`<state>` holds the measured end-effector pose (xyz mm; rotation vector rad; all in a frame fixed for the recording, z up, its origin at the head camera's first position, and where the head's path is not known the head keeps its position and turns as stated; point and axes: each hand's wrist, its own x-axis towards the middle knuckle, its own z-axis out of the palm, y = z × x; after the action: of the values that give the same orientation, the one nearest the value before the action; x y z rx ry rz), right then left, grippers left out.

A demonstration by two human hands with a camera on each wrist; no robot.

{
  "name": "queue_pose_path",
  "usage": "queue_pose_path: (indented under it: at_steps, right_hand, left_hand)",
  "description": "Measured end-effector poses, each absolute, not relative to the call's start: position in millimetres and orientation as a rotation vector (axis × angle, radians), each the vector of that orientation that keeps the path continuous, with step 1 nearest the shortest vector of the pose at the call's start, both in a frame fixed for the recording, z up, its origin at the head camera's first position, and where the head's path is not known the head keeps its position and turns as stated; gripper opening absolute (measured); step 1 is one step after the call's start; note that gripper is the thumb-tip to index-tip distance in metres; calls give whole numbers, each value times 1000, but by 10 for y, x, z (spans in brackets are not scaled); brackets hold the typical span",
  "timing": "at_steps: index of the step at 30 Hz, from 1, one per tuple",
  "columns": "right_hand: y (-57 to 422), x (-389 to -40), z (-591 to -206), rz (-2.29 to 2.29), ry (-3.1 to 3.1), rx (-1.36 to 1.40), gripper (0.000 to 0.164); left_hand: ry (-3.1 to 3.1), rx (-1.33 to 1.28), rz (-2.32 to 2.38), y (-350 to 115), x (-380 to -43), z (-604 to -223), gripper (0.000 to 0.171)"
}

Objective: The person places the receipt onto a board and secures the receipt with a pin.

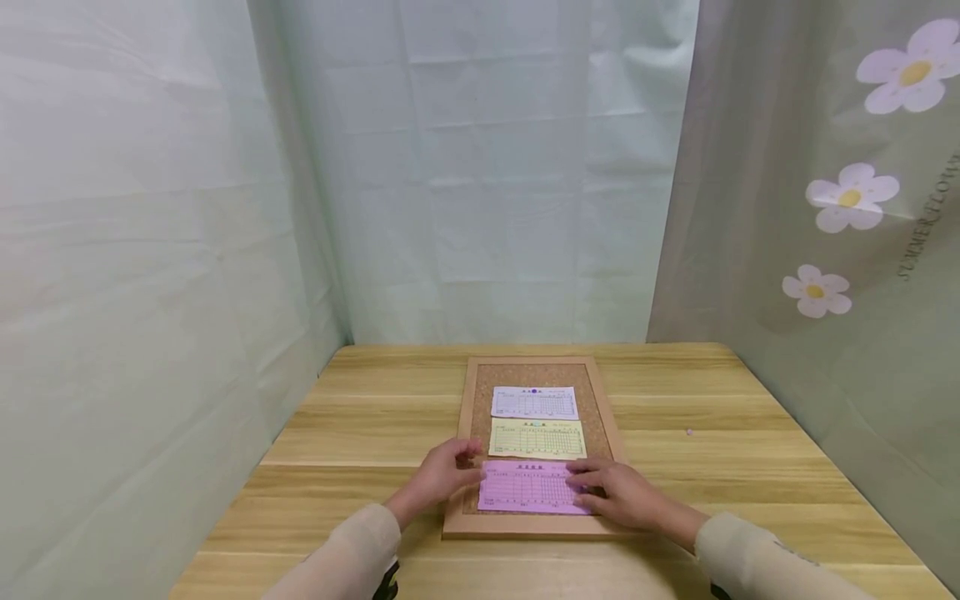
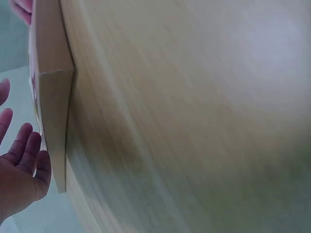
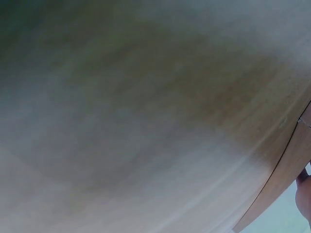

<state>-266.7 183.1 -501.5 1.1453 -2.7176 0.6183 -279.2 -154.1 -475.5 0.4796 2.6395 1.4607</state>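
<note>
A pink printed slip [image 1: 531, 487] lies across the lower part of a wood-framed cork board [image 1: 480, 523]. At its left edge is my left hand [image 1: 444, 477], its fingers loosely bent and apart in the left wrist view. My right hand [image 1: 621, 495] rests with spread fingers on the slip's right end. Above lies a yellow slip [image 1: 517, 442] with a small pale dot, perhaps a pin, at its top middle. Higher up is a whitish slip [image 1: 517, 405] with a purple pushpin [image 1: 534, 391] at its top edge. The right wrist view barely shows the hand.
The board lies on a wood-grain table [image 1: 390, 400]. A tiny pinkish object [image 1: 689, 432], perhaps a pushpin, is on the table right of the board. Pale curtains [image 1: 495, 208] hang at the back and both sides, the right one with printed flowers.
</note>
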Motion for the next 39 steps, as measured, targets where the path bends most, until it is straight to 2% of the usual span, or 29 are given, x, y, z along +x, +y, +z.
queue_pose_path:
  at_steps: [14,29,39]
  right_hand:
    - [1840,-2663,-5020,661,-2780,1107,38]
    - [1839,-2675,-5032,624,-2738,1136,36]
    - [1839,-2677,-5004,637,-2754,1146,36]
  left_hand:
    - [2718,740,1185,-1574,-2836,-4815,26]
    - [2871,869,891,-1600,-2800,-4904,41]
    - [2862,852,804,-1600,-2789,-4870,50]
